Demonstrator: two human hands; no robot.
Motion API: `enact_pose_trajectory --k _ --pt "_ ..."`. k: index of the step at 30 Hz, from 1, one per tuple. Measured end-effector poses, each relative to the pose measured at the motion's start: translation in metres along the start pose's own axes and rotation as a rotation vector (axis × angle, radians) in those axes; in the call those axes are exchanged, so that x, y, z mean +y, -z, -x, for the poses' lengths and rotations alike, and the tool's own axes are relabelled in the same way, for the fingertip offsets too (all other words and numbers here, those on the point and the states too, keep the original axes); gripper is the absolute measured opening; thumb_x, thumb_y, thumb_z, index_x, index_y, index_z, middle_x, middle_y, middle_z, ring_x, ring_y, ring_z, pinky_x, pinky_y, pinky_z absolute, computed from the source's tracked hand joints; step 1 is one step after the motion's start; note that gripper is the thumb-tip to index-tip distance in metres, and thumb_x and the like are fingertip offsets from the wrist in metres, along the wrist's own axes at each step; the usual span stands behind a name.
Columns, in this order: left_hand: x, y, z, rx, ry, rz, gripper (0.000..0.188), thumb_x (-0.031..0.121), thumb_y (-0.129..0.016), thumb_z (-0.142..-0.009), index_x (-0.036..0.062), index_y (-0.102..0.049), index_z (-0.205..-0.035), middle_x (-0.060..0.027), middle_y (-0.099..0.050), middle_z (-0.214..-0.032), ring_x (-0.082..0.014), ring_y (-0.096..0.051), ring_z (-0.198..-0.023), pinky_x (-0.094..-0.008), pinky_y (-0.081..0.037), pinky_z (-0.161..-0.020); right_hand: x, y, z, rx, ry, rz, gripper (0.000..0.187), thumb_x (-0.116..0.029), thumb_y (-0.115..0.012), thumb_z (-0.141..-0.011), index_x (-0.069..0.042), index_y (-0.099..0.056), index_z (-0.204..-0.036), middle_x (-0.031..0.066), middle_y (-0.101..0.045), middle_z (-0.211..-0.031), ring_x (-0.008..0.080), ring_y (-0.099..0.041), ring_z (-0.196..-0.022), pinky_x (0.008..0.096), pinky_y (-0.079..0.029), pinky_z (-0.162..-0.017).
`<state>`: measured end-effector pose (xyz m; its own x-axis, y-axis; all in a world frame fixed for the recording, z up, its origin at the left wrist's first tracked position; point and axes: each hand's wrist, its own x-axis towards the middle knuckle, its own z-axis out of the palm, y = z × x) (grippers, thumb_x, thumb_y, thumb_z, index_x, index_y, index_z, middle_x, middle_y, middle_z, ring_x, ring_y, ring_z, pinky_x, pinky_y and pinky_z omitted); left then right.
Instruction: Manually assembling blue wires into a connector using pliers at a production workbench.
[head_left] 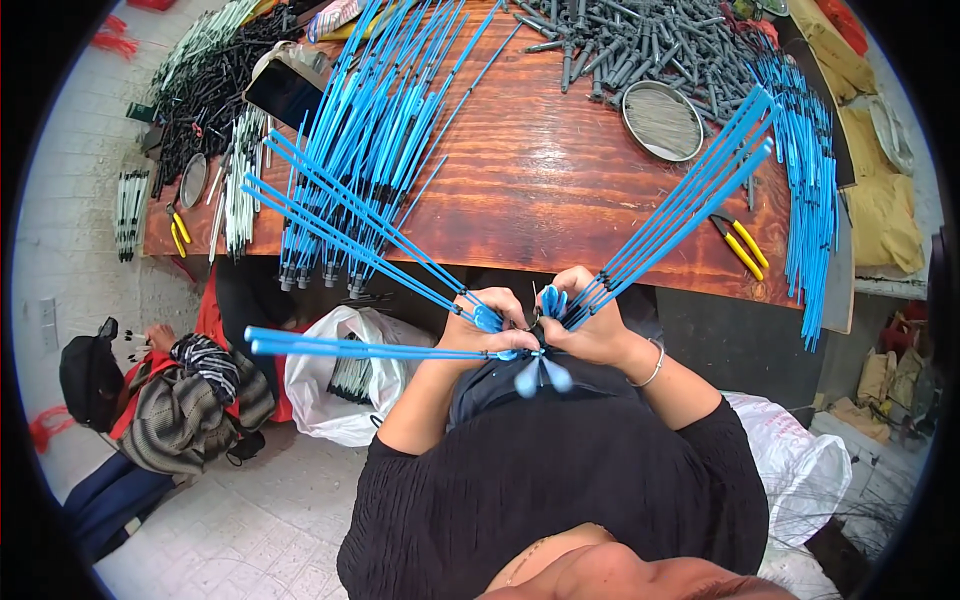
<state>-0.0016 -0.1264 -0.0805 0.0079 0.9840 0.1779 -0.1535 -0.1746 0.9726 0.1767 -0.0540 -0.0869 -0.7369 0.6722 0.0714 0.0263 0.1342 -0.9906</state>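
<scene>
In front of my chest, both hands meet around the inner ends of a fan of blue umbrella ribs (370, 240) with black joints. My left hand (490, 312) is closed on the ribs that stick out to the left, in a raised group and a low, nearly level one. Closed too, my right hand (590, 330) grips the ribs (680, 200) that slant up to the right. A small dark part (535, 325) sits between the fingertips, mostly hidden. Short blue rib ends (543, 377) point down below it, blurred.
The wooden table (500, 180) bears piles of blue ribs (375, 120), dark grey shafts (640, 45) and black parts (195, 90). A round tin (662, 120) of thin wires and yellow-handled pliers (742, 250) lie right. A white sack (330, 400) and a seated person (180, 400) are left.
</scene>
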Motion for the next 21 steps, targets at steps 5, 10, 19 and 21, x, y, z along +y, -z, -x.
enact_pose_trajectory --k 5,10,19,21 --pt "0.006 -0.008 0.003 0.056 0.073 -0.042 0.025 0.002 -0.083 -0.057 0.0036 -0.062 -0.071 -0.0022 -0.058 -0.068 -0.0071 -0.051 -0.058 -0.0220 -0.039 -0.051 -0.005 -0.010 0.000 0.196 -0.050 -0.023 0.028 -0.003 -0.068 -0.065 -0.004 -0.052 -0.088 0.0047 -0.054 -0.072 0.0139 -0.054 -0.062 0.0270 -0.045 -0.057" --pt "0.014 -0.012 0.005 0.141 0.159 -0.007 0.029 0.003 -0.082 -0.056 0.0005 -0.066 -0.081 -0.0051 -0.060 -0.066 -0.0096 -0.053 -0.058 -0.0237 -0.040 -0.052 -0.013 -0.011 0.008 0.249 -0.109 -0.097 0.029 -0.005 -0.069 -0.066 -0.004 -0.052 -0.090 0.0050 -0.055 -0.075 0.0150 -0.055 -0.066 0.0284 -0.046 -0.060" --pt "0.027 -0.001 0.001 -0.061 0.190 -0.169 0.043 0.003 -0.080 -0.059 0.0001 -0.066 -0.099 -0.0031 -0.059 -0.064 -0.0071 -0.051 -0.055 -0.0220 -0.039 -0.051 -0.034 0.071 0.020 -0.160 -0.031 0.122 0.059 -0.012 -0.075 -0.064 0.000 -0.046 -0.114 0.0105 -0.059 -0.102 0.0164 -0.054 -0.094 0.0323 -0.044 -0.079" --pt "0.027 -0.004 -0.001 -0.090 0.186 -0.143 0.043 0.002 -0.079 -0.059 0.0004 -0.066 -0.101 -0.0029 -0.059 -0.064 -0.0068 -0.051 -0.055 -0.0218 -0.039 -0.051 -0.022 0.070 0.024 -0.253 -0.011 0.152 0.063 -0.011 -0.076 -0.065 0.000 -0.044 -0.118 0.0103 -0.057 -0.105 0.0169 -0.053 -0.099 0.0328 -0.043 -0.084"
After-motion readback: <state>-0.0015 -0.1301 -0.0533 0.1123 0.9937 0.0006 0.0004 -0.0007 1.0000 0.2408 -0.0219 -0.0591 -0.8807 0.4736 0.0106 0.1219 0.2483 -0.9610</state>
